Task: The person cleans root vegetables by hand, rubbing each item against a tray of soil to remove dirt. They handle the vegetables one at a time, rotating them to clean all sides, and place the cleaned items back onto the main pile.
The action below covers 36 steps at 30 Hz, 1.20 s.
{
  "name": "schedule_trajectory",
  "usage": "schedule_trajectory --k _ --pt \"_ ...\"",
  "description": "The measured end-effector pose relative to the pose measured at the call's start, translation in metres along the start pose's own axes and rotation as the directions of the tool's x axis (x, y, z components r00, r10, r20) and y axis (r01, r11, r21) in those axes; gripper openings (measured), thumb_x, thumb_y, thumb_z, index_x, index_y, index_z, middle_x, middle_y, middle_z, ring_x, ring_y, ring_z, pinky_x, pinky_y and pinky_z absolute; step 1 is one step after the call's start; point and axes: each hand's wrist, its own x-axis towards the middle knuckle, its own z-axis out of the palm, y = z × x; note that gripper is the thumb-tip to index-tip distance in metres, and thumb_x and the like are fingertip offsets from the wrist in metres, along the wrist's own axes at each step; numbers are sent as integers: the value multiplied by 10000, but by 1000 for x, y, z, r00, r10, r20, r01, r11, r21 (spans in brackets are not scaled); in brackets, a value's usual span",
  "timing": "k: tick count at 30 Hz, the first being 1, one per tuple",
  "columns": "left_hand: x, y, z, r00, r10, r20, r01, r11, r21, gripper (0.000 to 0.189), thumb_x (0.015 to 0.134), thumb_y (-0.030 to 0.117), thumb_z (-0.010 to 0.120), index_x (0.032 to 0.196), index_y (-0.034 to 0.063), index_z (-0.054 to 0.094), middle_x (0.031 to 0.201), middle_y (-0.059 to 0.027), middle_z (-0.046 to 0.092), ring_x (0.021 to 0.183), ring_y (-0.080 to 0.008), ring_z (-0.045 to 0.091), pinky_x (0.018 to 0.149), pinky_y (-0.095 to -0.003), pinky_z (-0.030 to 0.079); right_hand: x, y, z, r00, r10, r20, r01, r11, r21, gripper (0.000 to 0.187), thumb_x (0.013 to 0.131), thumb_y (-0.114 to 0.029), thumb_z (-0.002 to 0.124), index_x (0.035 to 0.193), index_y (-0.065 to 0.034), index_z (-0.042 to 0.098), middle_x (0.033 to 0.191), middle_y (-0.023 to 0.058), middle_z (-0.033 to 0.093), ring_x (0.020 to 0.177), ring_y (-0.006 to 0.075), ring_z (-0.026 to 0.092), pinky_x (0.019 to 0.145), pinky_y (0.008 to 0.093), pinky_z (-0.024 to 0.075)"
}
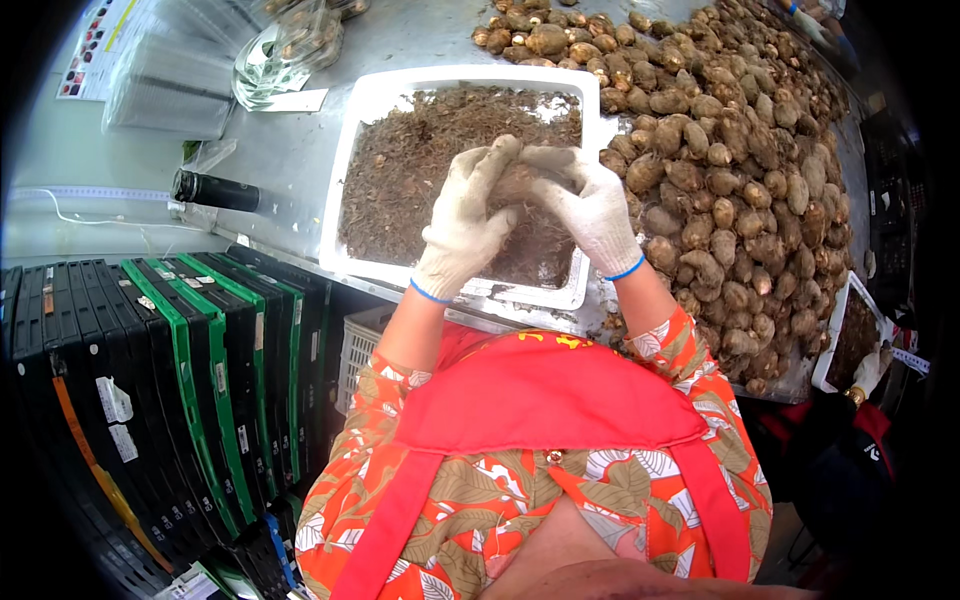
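Observation:
A brown, hairy taro corm (516,184) is held between my two gloved hands, above a white foam tray (461,73). My left hand (469,210), in a white knit glove with a blue cuff edge, grips its left side. My right hand (589,202), gloved the same way, has its thumb and fingers on the right side. The fingers cover part of the corm. Loose brown fibres and peelings (397,180) fill much of the tray beneath. Just right of the tray, a large heap of taro corms (720,180) spreads over the metal table (292,150).
Clear plastic containers (169,82) and a roll of labels (262,71) lie at the far left. A black cylinder (217,191) rests nearer. Folded black and green crates (187,360) stand at left. Another person's gloved hand (870,371) is by a second tray (832,341).

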Motion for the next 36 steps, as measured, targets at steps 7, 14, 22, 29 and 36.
schedule_trajectory --k 7,14,22,29,36 --pt "-5 -5 -6 999 -53 -4 52 989 -140 611 778 23 700 1371 43 552 1303 -161 532 1237 -296 538 1071 -365 444 4 -11 -5 1000 -9 6 10 991 -133 131 904 -42 660 1022 5 689 990 94 678 925 175 668 864 292 528" --pt "2 -10 -4 984 -19 -176 5 997 -83 675 740 -78 702 1383 41 531 1273 -141 542 1218 -280 550 1055 -355 460 -6 -2 -15 923 168 345 -29 927 -375 218 915 -210 659 994 -12 699 974 102 694 949 199 663 850 329 530" --pt "-1 -3 5 978 134 -158 -133 991 20 635 733 -96 688 1343 39 570 1288 -142 565 1213 -295 570 1041 -365 474 10 5 -4 996 77 -50 -76 997 17 265 895 -146 707 1097 25 686 960 88 726 879 134 659 773 293 534" --pt "2 -2 0 963 239 -128 -231 970 72 604 783 -126 649 1350 68 569 1246 -169 599 1109 -305 631 930 -367 555 9 5 7 993 -112 -42 85 909 -408 144 896 -118 660 962 8 681 930 174 689 857 316 686 787 371 542" --pt "-1 -14 -3 989 -30 -143 20 997 -68 627 758 -98 682 1358 31 555 1278 -137 592 1200 -261 588 1035 -340 473 -3 19 -11 877 54 477 227 829 -511 280 900 -299 651 940 -22 657 915 187 646 900 352 657 798 427 527"
